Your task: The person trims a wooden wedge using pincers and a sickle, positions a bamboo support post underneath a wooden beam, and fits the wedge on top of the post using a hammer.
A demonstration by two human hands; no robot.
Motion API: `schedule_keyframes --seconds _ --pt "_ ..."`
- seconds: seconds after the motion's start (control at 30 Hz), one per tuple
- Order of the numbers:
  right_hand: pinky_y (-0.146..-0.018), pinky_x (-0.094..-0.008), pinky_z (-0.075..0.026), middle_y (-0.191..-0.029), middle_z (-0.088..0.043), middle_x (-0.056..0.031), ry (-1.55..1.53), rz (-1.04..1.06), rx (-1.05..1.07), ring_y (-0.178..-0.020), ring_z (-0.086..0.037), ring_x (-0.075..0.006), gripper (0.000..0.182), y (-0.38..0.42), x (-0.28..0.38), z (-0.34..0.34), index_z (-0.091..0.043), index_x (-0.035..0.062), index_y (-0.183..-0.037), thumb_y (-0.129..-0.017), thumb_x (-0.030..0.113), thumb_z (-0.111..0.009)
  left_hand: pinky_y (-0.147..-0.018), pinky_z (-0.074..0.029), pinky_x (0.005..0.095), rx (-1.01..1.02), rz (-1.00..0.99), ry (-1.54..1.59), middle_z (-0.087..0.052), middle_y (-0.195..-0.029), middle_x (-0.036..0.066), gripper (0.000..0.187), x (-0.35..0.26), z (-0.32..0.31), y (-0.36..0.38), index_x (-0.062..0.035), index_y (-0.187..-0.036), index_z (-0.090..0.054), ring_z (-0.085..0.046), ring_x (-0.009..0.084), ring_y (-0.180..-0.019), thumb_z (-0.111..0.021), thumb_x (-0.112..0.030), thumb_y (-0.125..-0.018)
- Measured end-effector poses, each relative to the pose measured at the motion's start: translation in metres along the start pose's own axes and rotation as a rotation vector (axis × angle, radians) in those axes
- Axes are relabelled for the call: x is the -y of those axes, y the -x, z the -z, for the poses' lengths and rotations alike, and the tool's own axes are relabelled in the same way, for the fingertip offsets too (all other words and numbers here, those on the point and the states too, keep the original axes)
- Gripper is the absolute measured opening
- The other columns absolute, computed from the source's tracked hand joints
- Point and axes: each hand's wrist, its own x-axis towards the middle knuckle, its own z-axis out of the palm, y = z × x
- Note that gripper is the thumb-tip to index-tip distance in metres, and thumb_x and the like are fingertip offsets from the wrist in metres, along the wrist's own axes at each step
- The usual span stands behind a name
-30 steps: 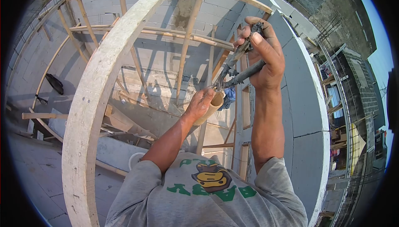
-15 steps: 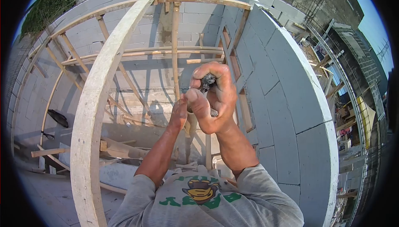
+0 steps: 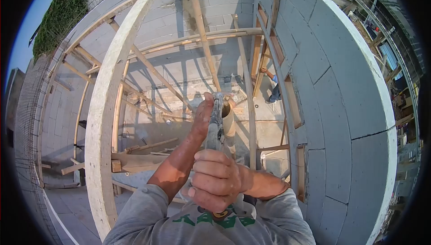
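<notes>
A long, narrow grey tool (image 3: 215,128), its surface worn and smeared, runs away from my chest; I cannot make out its exact kind. Around its far end is my left hand (image 3: 205,112), thumb up on the left side, with fingertips partly showing on the right. Close to my shirt, my right hand (image 3: 215,180) is a closed fist at the near end of the same tool. The fist covers that end. Beyond the tool, a round brown post (image 3: 229,126) shows just right of it.
A pale timber beam (image 3: 107,79) rises on my left. On the right stands a grey block wall (image 3: 341,110) with a white top edge. Wooden poles (image 3: 204,34) cross the space ahead. Far below, another person (image 3: 274,92) in blue is partly visible near the wall openings.
My right hand has come down and back toward my chest and turned knuckles up. The grey tool now shows lengthwise between my hands. My view has shifted, bringing the other person into sight.
</notes>
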Motion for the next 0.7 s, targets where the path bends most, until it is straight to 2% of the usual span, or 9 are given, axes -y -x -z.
schedule_keyframes --seconds 0.07,0.17,0.27,0.37,0.5,0.53,0.57,0.63,0.7 --pt "-0.084 -0.0476 -0.053 -0.094 -0.054 -0.0069 0.06 0.055 0.041 -0.087 -0.058 -0.026 0.042 0.021 0.005 -0.004 -0.049 0.0072 -0.104 -0.073 0.005 -0.078 -0.082 -0.044 0.0265 0.049 -0.005 0.199 -0.067 -0.095 0.005 0.078 0.029 0.007 -0.007 -0.0011 -0.116 -0.064 -0.057 0.014 -0.086 -0.021 -0.064 -0.1" --pt "-0.09 -0.0476 -0.051 -0.095 -0.053 -0.0053 0.092 0.096 0.077 -0.091 -0.058 -0.0251 0.044 0.038 0.013 -0.007 -0.046 0.0089 -0.106 -0.075 0.007 -0.078 -0.082 -0.044 0.027 0.039 -0.004 0.228 -0.066 -0.094 0.006 0.079 0.029 0.01 0.001 0.0001 -0.115 -0.064 -0.056 0.0142 -0.085 -0.022 -0.065 -0.099" --pt "-0.093 -0.0478 -0.051 -0.1 -0.053 -0.0077 0.102 0.13 0.094 -0.096 -0.058 -0.0274 0.042 0.048 0.016 -0.009 -0.048 0.0086 -0.106 -0.073 0.004 -0.072 -0.083 -0.043 0.0283 -0.003 -0.092 0.054 -0.066 -0.094 0.006 0.079 0.009 0.008 0.008 0.0017 -0.114 -0.064 -0.056 0.0153 -0.085 -0.023 -0.064 -0.1" --pt "-0.095 -0.0484 -0.05 -0.102 -0.053 -0.0081 0.112 0.087 0.099 -0.096 -0.058 -0.0282 0.043 0.043 0.023 -0.013 -0.047 0.0101 -0.107 -0.074 0.005 -0.075 -0.084 -0.042 0.0296 -0.094 -0.026 0.066 -0.066 -0.094 0.007 0.077 0.043 0.017 0.007 0.0028 -0.111 -0.065 -0.056 0.0169 -0.086 -0.025 -0.062 -0.101" --pt "-0.094 -0.0447 -0.049 -0.102 -0.053 -0.0108 0.024 -0.082 0.111 -0.094 -0.058 -0.0283 0.046 -0.006 0.023 -0.005 -0.047 0.0073 -0.108 -0.074 0.01 -0.078 -0.085 -0.043 0.0303 -0.057 -0.084 0.128 -0.064 -0.093 0.006 0.076 0.018 0.012 0.02 0.0011 -0.11 -0.066 -0.054 0.0158 -0.086 -0.025 -0.062 -0.101" --pt "-0.093 -0.0435 -0.049 -0.102 -0.053 -0.0116 -0.006 -0.152 0.131 -0.093 -0.058 -0.0277 0.046 -0.024 0.024 0.002 -0.047 0.0059 -0.108 -0.075 0.011 -0.078 -0.083 -0.044 0.0299 -0.07 -0.017 0.205 -0.062 -0.088 0.005 0.076 0.01 0.006 0.027 0.0001 -0.104 -0.067 -0.053 0.0153 -0.083 -0.024 -0.063 -0.1" --pt "-0.092 -0.0422 -0.05 -0.102 -0.053 -0.0124 -0.045 -0.224 0.152 -0.092 -0.057 -0.0271 0.046 -0.042 0.024 0.007 -0.047 0.0044 -0.108 -0.075 0.012 -0.078 -0.082 -0.044 0.0299 -0.099 -0.085 0.13 -0.062 -0.086 0.005 0.076 0.013 -0.001 0.031 0.0002 -0.101 -0.067 -0.053 0.0155 -0.082 -0.024 -0.063 -0.1" --pt "-0.085 -0.0416 -0.047 -0.095 -0.051 -0.0095 -0.065 -0.365 0.083 -0.09 -0.054 -0.0224 0.047 -0.073 0.016 0.015 -0.043 0.0028 -0.113 -0.085 0.03 -0.072 -0.08 -0.044 0.0298 -0.179 -0.199 -0.034 -0.061 -0.082 0.005 0.077 0.025 -0.013 0.042 0.0003 -0.096 -0.066 -0.053 0.0158 -0.079 -0.024 -0.064 -0.1" --pt "-0.082 -0.0377 -0.047 -0.093 -0.052 -0.0073 -0.104 -0.58 0.017 -0.086 -0.053 -0.0194 0.04 -0.104 0.01 0.013 -0.046 0.0001 -0.114 -0.091 0.028 -0.064 -0.076 -0.044 0.0311 -0.109 -0.068 0.066 -0.059 -0.077 0.005 0.078 0.009 -0.019 0.059 0.0007 -0.091 -0.064 -0.053 0.0161 -0.077 -0.025 -0.067 -0.098"
